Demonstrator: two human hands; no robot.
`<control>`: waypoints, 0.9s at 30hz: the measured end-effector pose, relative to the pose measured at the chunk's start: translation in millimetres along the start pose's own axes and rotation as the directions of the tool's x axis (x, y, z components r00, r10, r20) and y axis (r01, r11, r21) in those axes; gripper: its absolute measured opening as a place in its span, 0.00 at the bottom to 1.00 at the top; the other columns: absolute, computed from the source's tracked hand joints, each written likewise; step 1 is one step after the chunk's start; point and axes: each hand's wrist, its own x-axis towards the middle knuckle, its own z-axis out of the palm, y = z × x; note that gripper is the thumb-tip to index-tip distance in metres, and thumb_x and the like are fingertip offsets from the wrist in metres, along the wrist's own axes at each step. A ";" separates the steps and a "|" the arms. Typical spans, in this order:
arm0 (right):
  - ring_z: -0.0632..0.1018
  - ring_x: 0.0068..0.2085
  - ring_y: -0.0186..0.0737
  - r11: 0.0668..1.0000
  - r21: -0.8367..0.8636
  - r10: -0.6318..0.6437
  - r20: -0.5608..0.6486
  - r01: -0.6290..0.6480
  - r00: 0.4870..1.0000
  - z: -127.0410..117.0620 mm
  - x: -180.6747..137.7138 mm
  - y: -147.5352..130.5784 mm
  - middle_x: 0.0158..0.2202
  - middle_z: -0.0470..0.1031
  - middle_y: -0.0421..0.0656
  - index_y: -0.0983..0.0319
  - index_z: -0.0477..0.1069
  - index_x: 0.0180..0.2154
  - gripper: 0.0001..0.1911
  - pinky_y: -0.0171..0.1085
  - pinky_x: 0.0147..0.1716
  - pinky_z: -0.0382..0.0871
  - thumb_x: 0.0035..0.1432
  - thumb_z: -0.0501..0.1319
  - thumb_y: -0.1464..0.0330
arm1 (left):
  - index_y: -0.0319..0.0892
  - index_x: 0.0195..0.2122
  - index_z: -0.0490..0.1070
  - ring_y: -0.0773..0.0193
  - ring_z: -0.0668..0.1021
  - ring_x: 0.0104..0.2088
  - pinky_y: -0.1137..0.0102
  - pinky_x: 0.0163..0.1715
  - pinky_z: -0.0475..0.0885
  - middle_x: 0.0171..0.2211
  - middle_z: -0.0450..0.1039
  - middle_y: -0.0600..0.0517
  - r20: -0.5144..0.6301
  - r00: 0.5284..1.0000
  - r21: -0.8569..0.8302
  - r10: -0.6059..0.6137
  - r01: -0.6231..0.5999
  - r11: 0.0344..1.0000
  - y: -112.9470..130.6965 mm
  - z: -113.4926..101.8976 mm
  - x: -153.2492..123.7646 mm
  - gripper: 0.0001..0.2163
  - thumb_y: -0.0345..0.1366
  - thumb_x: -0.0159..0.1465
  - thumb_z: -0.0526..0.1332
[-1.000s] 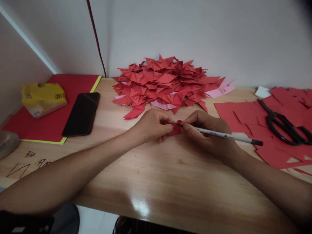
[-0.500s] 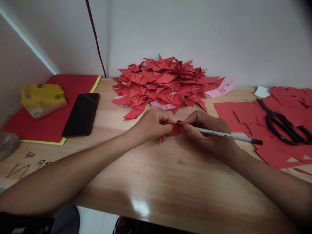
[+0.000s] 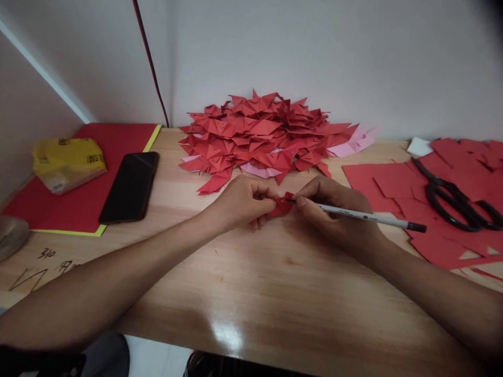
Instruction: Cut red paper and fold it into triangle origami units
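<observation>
Between my two hands is a small red folded paper (image 3: 281, 207), partly hidden by fingers. My left hand (image 3: 248, 201) is closed, pinching the paper's left side between thumb and fingers. A slim white pen (image 3: 353, 213) with a dark end lies slanted in my right hand (image 3: 334, 204), which is closed around its front part. The pen's tip meets the right part of the paper. Just behind my hands rises a heap of red folded paper pieces (image 3: 255, 131), with a few pink ones among them.
Black-handled scissors (image 3: 456, 201) lie on cut red paper sheets (image 3: 389, 188) at the right. To the left are a black phone (image 3: 129, 187), a yellow packet (image 3: 70, 163) and large red sheets (image 3: 78, 212). Figures are written on the wooden table (image 3: 220, 283). A wall stands behind.
The camera view has shifted slightly. Both hands stay in place with the paper and pen; the red paper is tilted a little differently under the pen tip.
</observation>
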 end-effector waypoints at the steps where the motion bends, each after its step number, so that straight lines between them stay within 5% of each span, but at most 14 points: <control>1: 0.67 0.21 0.32 1.000 -0.001 -0.001 0.001 0.001 1.000 0.2 0.1 -0.1 0.23 0.71 0.37 0.59 0.68 0.28 0.05 0.32 0.19 0.59 0.56 0.60 0.69 | 0.35 0.31 0.76 0.74 0.70 0.13 0.81 0.14 0.66 0.14 0.68 0.57 0.001 1.000 -0.002 -0.001 0.001 1.000 0.3 0.0 0.1 0.06 0.24 0.56 0.60; 27: 0.68 0.22 0.32 1.000 -0.005 0.014 0.007 -0.014 1.000 1.2 0.0 -0.1 0.24 0.71 0.37 0.59 0.68 0.28 0.05 0.32 0.21 0.59 0.57 0.60 0.70 | 0.35 0.33 0.77 0.75 0.69 0.13 0.81 0.14 0.65 0.14 0.68 0.57 0.005 1.000 -0.019 -0.004 0.004 1.000 -0.8 -1.3 1.6 0.09 0.24 0.55 0.59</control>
